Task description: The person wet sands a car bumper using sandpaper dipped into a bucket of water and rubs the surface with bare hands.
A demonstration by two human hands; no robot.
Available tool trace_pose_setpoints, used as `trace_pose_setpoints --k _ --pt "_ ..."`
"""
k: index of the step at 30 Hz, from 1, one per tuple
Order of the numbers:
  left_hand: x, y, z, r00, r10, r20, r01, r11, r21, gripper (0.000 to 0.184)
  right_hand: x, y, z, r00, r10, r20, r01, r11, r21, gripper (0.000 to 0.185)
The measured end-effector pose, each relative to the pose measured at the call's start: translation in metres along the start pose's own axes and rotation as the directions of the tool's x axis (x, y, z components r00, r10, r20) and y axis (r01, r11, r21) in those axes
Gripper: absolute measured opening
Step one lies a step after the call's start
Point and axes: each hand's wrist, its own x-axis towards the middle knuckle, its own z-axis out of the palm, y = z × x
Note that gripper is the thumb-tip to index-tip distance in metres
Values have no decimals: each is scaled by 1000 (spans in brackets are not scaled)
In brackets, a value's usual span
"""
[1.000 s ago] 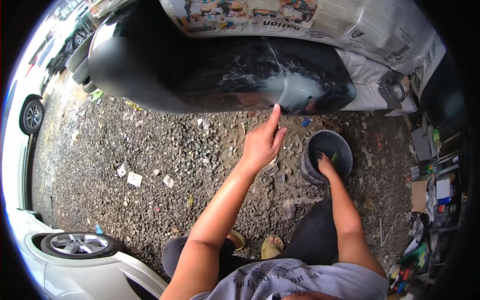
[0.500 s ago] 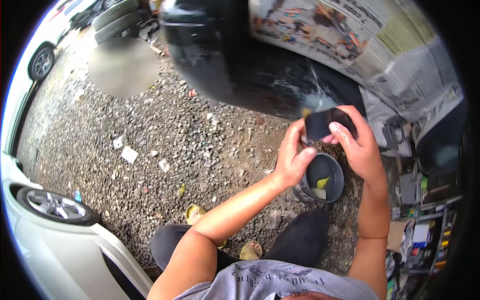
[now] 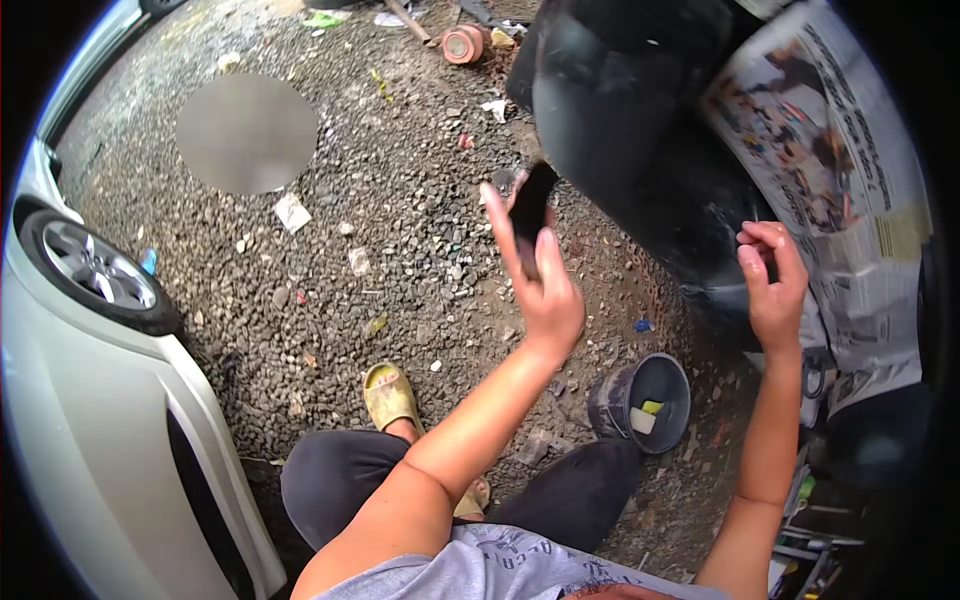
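Note:
My left hand (image 3: 552, 305) is raised over the gravel, thumb and fingers closed on a black sheet of sandpaper (image 3: 534, 205). Motion blurs the sheet, which is held upright between the fingers. Off to the right, my right hand (image 3: 778, 290) hovers by the dark car panel (image 3: 640, 150), its fingers loosely curled with a gap to the thumb. I see nothing in it. Whitish wet smears mark the panel just left of that hand. Below and between my hands stands a dark bucket (image 3: 600, 405) holding water, a yellow piece (image 3: 652, 407) and a pale block (image 3: 642, 421).
Newspaper (image 3: 800, 130) covers part of the dark car at right. A white car with its wheel (image 3: 95, 270) stands at left. An orange round object (image 3: 462, 44) lies on the gravel at the top. Tools and clutter (image 3: 810, 545) fill the lower right.
My hands have moved apart. The left has carried the sandpaper up and left, away from the panel; the right has let go of it. My view has swung left.

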Motion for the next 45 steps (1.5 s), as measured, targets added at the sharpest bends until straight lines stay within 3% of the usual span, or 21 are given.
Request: trace_pose_setpoints --k 1,3,4,7,9,11,13,14,17,20,23,26,28,31,34,37,41,45 --pt "14 -19 -11 994 57 90 -76 970 231 70 2 0 5 1000 -11 -17 10 1000 -26 26" --pt "27 -47 -10 959 65 277 -201 844 497 71 5 -5 13 997 -54 -54 50 996 -73 28" --pt "20 -56 -2 943 91 320 -253 821 512 72 2 -2 10 1000 18 3 -18 991 -131 31" --pt "12 -69 21 922 148 358 -293 871 394 81 2 0 8 996 -78 48 86 979 -187 31" --pt "55 -68 32 879 366 305 -460 818 346 81 4 1 6 999 -31 38 36 989 -143 32" --pt "122 -41 37 761 502 411 -629 727 276 80 3 3 7 1000 -10 25 12 996 -92 32" --pt "158 -21 49 741 498 451 -613 775 151 78 3 8 7 999 -8 40 10 998 -59 34" --pt "154 -28 47 734 507 451 -632 754 180 77 3 8 5 999 -4 53 7 999 -44 34" --pt "73 -79 34 817 522 246 -577 736 353 77 11 8 6 999 8 43 -8 1000 -2 35" --pt "41 -95 35 900 414 136 -436 846 309 79 10 10 5 999 -12 45 12 1000 -13 36" --pt "125 -25 56 778 494 389 -613 732 296 81 10 10 5 998 -10 55 10 1000 -9 37" --pt "123 -23 57 786 478 392 -600 743 296 81 11 9 0 997 25 68 -28 999 46 37" --pt "66 -59 43 850 415 324 -523 741 422 80 11 14 1 998 35 57 -40 995 88 36" --pt "29 -73 35 902 324 285 -419 816 399 81 10 13 1 998 33 58 -36 998 55 35" --pt "114 -13 61 805 481 347 -581 758 298 79 10 12 1 999 26 30 -28 998 58 34" --pt "149 10 81 764 540 353 -628 746 219 77 8 13 1 998 64 25 -66 994 90 35" --pt "55 -38 44 827 338 449 -531 730 430 75 9 12 2 996 88 8 -88 991 104 35" --pt "105 5 71 831 426 356 -541 765 348 73 7 10 2 994 109 -16 -107 986 129 34"
